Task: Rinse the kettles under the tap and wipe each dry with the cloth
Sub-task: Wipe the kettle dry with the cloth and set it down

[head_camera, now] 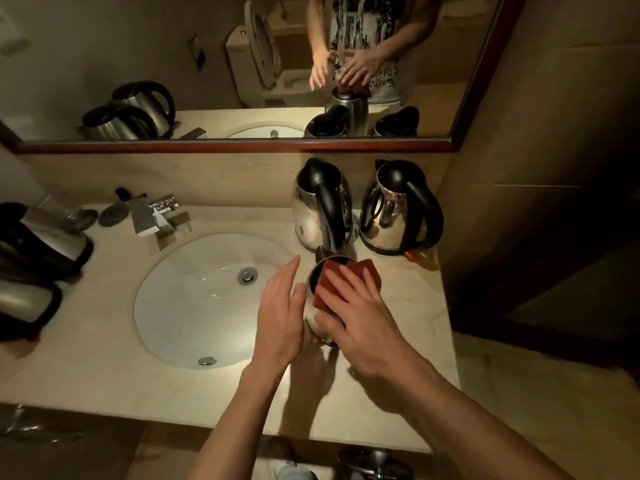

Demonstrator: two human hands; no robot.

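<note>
A steel kettle (313,325) stands on the counter just right of the sink, its lid open and its black handle rising behind it. A red-brown cloth (363,273) lies over its open top. My right hand (360,317) presses on the cloth with fingers spread, thumb against the kettle's side. My left hand (280,306) is held flat with straight fingers beside the kettle's left side; whether it touches is unclear. Two more steel kettles (322,206) (398,209) stand behind, by the wall. Two others (41,237) (24,303) sit at the counter's left edge.
The white sink (207,299) is set into the beige counter (104,368), with a chrome tap (162,206) at its back left and small dark items beside it. A mirror (242,64) hangs above. A wall closes the right side.
</note>
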